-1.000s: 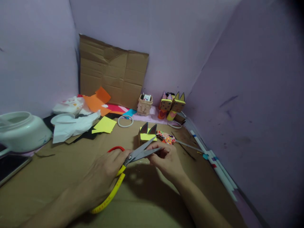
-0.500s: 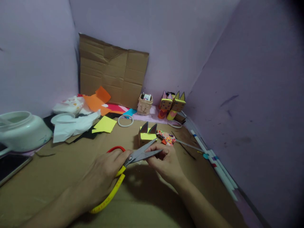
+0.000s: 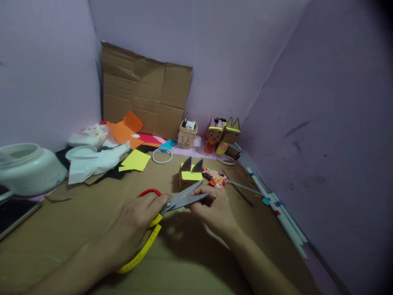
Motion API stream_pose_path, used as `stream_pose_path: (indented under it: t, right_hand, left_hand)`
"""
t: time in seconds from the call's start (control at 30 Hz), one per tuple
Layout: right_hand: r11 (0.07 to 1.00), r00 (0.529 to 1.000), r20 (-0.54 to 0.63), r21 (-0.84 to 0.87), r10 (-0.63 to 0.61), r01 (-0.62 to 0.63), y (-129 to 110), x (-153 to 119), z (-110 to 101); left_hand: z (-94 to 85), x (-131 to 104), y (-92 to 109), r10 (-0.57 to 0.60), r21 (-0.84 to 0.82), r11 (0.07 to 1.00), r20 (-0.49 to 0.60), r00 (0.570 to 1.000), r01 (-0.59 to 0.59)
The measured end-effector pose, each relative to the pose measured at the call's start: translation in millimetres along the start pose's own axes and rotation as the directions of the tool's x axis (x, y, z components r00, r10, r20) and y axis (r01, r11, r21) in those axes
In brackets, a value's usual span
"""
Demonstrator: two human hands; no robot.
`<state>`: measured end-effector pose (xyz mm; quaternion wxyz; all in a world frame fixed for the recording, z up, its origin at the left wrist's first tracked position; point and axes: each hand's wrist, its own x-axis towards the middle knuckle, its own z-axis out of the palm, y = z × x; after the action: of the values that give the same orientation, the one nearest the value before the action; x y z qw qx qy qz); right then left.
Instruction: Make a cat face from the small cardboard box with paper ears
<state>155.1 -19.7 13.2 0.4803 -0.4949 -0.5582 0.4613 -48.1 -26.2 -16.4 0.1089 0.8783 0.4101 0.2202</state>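
Scissors [image 3: 179, 200] with red and yellow handles are in my left hand [image 3: 135, 221], their blades parted and pointing right. My right hand [image 3: 215, 209] is closed beside the blade tips, fingertips pinched together; what they hold, if anything, is too small to make out. Just behind the blades stands a small cardboard box [image 3: 190, 175] with a yellow top and two dark pointed ears. A flower-patterned piece [image 3: 216, 177] lies to its right, behind my right hand.
A marker holder [image 3: 187, 135] and two cat-eared cardboard figures [image 3: 223, 135] stand at the back. Coloured paper [image 3: 135, 160], white tissue [image 3: 95, 164], a pale pot [image 3: 30, 172] and a phone [image 3: 16, 215] lie left. White tubes [image 3: 285, 225] line the right edge.
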Motion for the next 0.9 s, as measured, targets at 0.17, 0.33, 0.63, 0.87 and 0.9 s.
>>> stream_pose_path:
  t: [0.17,0.33,0.63,0.87,0.9]
  right_hand:
    - [0.999,0.999,-0.001,0.012,0.050,-0.050,-3.2,1.5,-0.3]
    - [0.995,0.995,0.005,0.024,0.096,-0.096,-5.2,1.3,-1.3]
    - [0.997,0.997,0.008,0.005,0.077,-0.077,-5.1,1.2,-2.4]
    - [0.998,0.997,0.026,0.007,0.070,-0.070,-7.0,1.7,-2.3]
    - [0.998,0.997,0.024,0.004,0.069,-0.069,-7.4,1.9,-2.4]
  left_hand:
    - [1.0,0.1,-1.0,-0.011,0.004,1.000,0.032,0.999,0.011]
    - [3.3,-1.4,-2.9,0.015,-0.001,1.000,-0.003,1.000,-0.015]
    - [0.9,-0.4,-1.7,0.001,-0.020,1.000,0.009,1.000,-0.001]
    - [-1.0,-0.3,0.2,-0.020,-0.006,1.000,0.030,0.999,0.020]
    - [-1.3,-0.4,0.4,-0.020,-0.001,1.000,0.028,0.999,0.020]
